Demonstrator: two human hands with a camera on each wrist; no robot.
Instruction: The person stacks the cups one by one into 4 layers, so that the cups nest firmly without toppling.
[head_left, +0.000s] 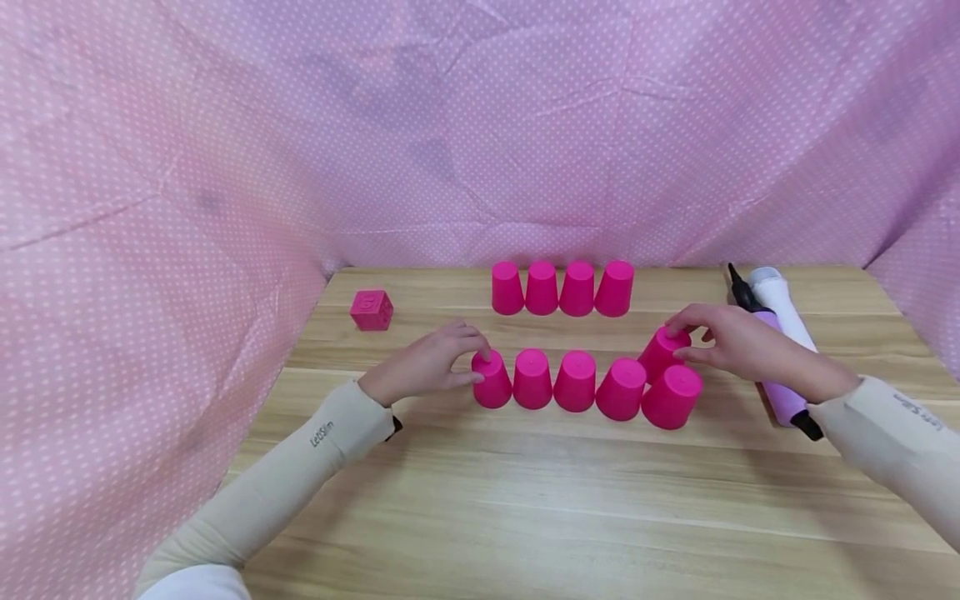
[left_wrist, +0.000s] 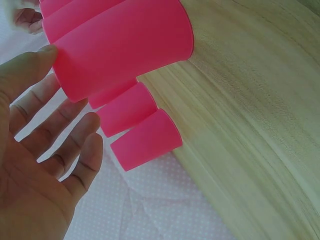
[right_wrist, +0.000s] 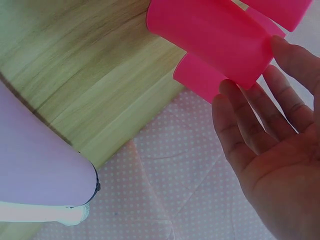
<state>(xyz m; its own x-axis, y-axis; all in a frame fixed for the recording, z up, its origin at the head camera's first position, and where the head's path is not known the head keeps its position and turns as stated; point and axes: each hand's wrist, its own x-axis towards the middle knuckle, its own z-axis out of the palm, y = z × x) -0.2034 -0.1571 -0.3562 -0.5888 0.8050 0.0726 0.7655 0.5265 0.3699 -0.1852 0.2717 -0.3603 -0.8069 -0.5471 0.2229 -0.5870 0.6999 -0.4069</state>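
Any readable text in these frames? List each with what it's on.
"LetSim" on the left sleeve.
Print on the right sleeve: reads upside down, looks like the same word, too blurred to confirm.
Raised mark on the pink cube: too small to read.
Pink cups: no text.

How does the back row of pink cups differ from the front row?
The back row has four cups; the front row has five, plus a sixth cup just behind its right end. The back row stands untouched; the left hand touches the front row's leftmost cup, and the right hand grips the sixth cup. All are pink and upside down.
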